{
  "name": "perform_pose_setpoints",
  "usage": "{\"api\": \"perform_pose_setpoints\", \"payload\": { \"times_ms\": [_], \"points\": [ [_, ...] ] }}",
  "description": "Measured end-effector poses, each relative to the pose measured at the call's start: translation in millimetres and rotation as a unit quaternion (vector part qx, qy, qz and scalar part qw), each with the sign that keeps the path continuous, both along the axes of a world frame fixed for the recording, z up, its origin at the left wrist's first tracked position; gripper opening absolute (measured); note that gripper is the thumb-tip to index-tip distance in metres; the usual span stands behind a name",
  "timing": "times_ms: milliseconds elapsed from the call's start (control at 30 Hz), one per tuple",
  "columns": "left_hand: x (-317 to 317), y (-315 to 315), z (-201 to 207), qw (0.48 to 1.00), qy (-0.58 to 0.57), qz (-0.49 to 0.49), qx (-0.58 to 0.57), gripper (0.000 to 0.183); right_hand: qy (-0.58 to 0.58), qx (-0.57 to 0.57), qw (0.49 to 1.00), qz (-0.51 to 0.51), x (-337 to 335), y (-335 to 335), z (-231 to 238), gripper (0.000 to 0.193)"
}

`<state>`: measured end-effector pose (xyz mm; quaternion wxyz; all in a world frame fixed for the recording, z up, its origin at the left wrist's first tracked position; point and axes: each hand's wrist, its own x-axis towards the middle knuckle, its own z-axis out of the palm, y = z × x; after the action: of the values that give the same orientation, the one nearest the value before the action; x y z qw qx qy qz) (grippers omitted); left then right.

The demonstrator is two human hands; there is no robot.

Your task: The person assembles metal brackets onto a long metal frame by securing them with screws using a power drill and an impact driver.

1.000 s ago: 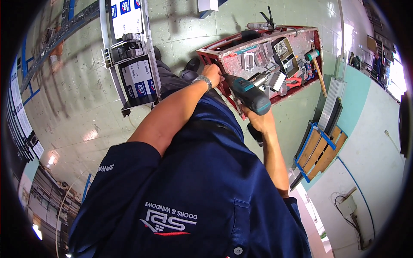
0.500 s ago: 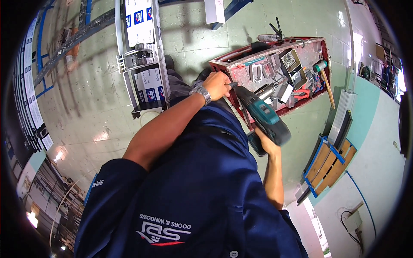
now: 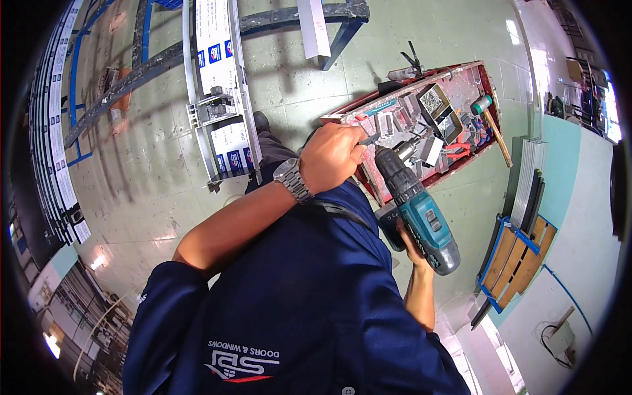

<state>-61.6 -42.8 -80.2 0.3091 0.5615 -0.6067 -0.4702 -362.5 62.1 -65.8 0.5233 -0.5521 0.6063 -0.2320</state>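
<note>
A teal and black cordless drill [image 3: 428, 227] is in my right hand [image 3: 411, 245], whose fingers wrap its grip below the body. Its chuck [image 3: 394, 170] points away from me, toward the toolbox. My left hand [image 3: 331, 157], with a metal watch [image 3: 293, 181] on the wrist, pinches a small dark bit [image 3: 370, 139] at the fingertips. The bit is just left of the chuck's nose, with a small gap between them. Just beyond both hands stands a red open toolbox [image 3: 440, 183] with metal brackets, red-handled tools and a compartment box of screws [image 3: 432, 102].
A green-headed mallet [image 3: 484, 105] leans over the toolbox's right edge. To the left, a long aluminium profile [image 3: 245, 85] with protective film lies by a blue steel frame [image 3: 342, 39]. Profiles [image 3: 526, 181] and a wooden pallet-like panel [image 3: 517, 260] stand along the right wall.
The drill has swung to the right and toward me, showing its chuck more clearly. My left hand has moved slightly back from the chuck, with the bit between its fingertips. The view has shifted slightly.
</note>
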Motion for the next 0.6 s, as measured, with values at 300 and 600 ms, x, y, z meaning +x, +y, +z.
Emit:
{"api": "perform_pose_setpoints", "payload": {
  "times_ms": [300, 600],
  "points": [
    [1, 8, 30, 1.0, -0.021, 0.001, -0.017, 0.015, -0.288, 0.121, 0.928, -0.204, 27, -3, 21, 0.028],
    [0, 5, 46, 0.997, -0.039, -0.001, -0.071, 0.016, -0.361, 0.233, 0.854, -0.294, 30, -8, 31, 0.031]
  ]
}}
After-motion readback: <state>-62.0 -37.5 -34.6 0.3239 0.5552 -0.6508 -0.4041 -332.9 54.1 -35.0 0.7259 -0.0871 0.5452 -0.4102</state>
